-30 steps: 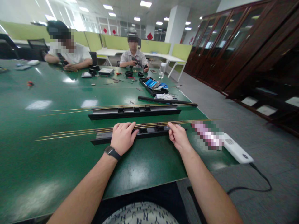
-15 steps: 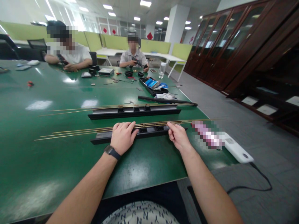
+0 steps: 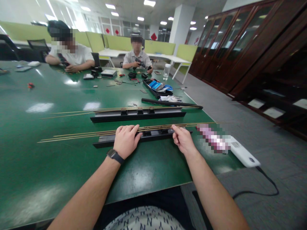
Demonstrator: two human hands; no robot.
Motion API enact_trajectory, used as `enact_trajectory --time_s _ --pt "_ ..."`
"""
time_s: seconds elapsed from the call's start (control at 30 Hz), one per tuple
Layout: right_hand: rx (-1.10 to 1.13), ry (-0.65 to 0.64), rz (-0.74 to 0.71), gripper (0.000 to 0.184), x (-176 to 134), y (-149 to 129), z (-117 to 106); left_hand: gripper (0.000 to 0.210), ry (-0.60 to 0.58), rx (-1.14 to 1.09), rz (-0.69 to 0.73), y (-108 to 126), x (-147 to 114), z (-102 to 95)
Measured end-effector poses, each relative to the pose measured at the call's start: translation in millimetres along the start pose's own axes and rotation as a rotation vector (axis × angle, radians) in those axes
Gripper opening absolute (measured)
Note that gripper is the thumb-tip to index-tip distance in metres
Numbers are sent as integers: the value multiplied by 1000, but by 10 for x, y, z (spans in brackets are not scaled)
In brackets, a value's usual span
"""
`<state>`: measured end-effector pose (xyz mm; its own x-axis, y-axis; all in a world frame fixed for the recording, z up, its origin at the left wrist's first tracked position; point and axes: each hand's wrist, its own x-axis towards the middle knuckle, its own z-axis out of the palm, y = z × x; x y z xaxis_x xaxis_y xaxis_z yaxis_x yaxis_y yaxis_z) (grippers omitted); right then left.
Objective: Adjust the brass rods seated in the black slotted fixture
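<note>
The nearest golden rod's left tip has shifted slightly rightward; both hands stay put. The rods (image 3: pixel 155 128) lie along the near black rail (image 3: pixel 105 143) on the green surface (image 3: pixel 59 166), long axes left to right, right ends farther away. Left hand (image 3: pixel 126 140) fingers curl over them, right hand (image 3: pixel 183 140) fingers meet them; whether either grips, I cannot tell.

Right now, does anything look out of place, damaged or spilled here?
One thing: the white device sits at the near right corner of the green table and appears to overhang the edge, its black cord hanging off; that looks precarious. I see no spill or clear damage.
</note>
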<state>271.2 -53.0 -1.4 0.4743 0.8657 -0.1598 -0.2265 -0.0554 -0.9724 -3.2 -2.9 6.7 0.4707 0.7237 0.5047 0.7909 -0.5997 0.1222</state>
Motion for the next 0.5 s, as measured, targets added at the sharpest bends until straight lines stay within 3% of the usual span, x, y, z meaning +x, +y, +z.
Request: enact_trajectory --time_s 0.5 --pt "16 27 -10 42 14 15 -4 38 -7 13 3 5 4 -11"
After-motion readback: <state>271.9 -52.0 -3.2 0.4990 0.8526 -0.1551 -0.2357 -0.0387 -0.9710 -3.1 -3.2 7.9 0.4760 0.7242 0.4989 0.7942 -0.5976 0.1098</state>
